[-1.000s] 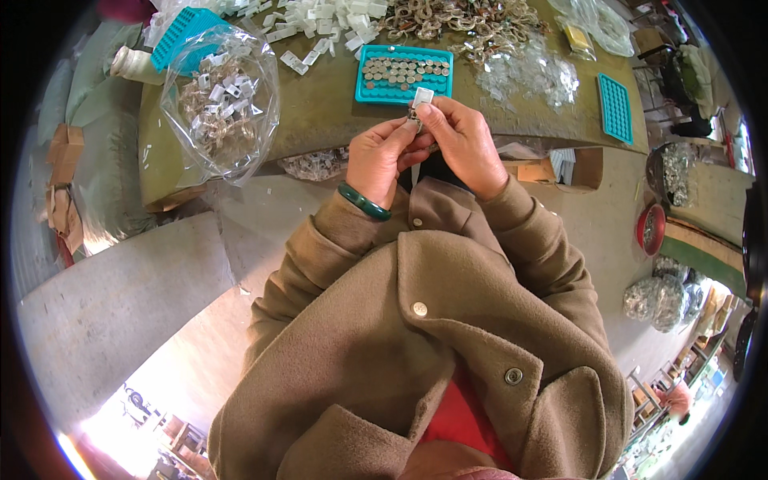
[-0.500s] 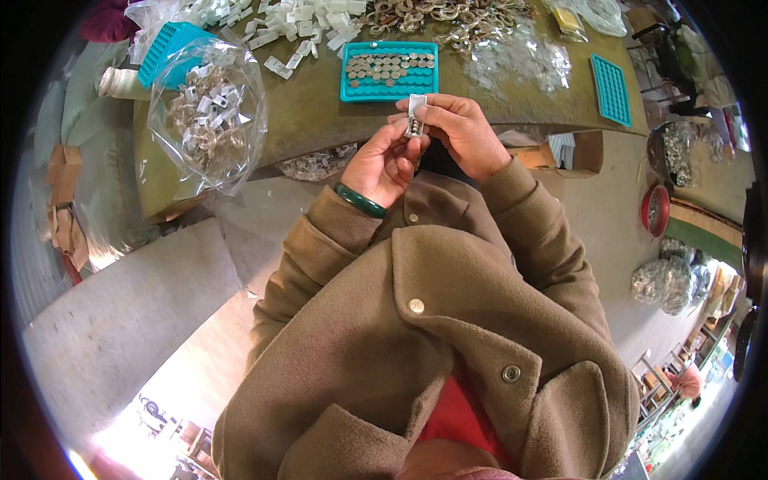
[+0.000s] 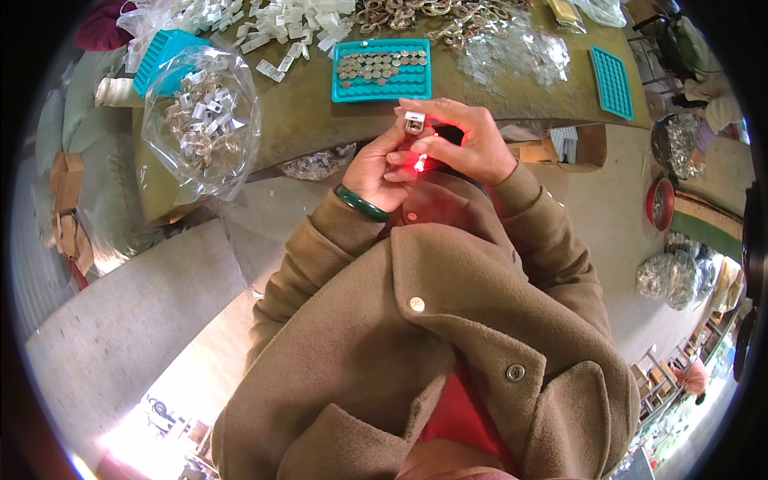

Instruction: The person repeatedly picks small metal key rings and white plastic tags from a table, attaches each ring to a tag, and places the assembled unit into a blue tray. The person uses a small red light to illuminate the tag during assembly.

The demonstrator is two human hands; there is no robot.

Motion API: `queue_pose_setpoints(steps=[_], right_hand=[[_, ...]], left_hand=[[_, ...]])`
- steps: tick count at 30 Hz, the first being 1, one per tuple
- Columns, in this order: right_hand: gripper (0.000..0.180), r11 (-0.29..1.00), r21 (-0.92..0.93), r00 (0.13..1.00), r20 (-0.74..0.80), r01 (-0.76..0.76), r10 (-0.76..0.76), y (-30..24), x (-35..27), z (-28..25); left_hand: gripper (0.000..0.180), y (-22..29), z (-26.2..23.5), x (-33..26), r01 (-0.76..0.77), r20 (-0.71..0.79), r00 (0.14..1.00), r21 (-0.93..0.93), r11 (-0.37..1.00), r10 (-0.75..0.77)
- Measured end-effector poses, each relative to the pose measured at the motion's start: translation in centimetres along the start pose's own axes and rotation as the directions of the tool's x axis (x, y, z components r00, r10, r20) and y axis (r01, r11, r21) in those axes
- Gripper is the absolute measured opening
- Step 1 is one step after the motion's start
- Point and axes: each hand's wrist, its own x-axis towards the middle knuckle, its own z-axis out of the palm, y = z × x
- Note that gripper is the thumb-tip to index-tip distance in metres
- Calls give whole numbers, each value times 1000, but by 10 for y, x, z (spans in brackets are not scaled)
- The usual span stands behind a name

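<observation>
White casing (image 3: 414, 118) in hand, red light (image 3: 421, 163) glowing below

Casing sits between the two hands, just in front of the desk's (image 3: 304, 108) near edge, one end open toward the wearer. Left hand (image 3: 379, 164), green bangle (image 3: 362, 203) at wrist: grip closed on casing. Right hand (image 3: 472, 144): index finger across casing's top, thumb beside red light; cannot tell how firmly that grip closes.

Beyond: turquoise tray (image 3: 360, 93) with rows of silvery discs (image 3: 376, 68), faces too small to read. Left, clear bag (image 3: 184, 156) of wires and white parts. Farther back, heaped white casings (image 3: 300, 24), wire bundles (image 3: 432, 14), yellow packet (image 3: 566, 16); any print on it illegible.
</observation>
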Motion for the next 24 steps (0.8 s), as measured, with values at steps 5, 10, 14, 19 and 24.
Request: queue_pose_setpoints(steps=[5,10,14,19,24], right_hand=[[27,871,402,958,82,-284,275,-1,6,-12],[27,725,592,935,183,-351,303,11,10,-13],[33,752,587,953,221,-300,207,12,1,-17],[38,988,156,999,-20,-25,28,6,-5,-6],[32,883,-404,932,-159,239,-325,7,-10,-3]], left_hand=[[22,3,3,-1,33,-25,999,132,991,-30],[25,-3,7,-1,57,-2,998,-1,998,-57],[22,-7,12,0,35,-86,995,-115,993,-45],[25,-11,19,4,16,-81,996,-64,998,-21],[27,-15,23,6,27,-250,968,110,994,1]])
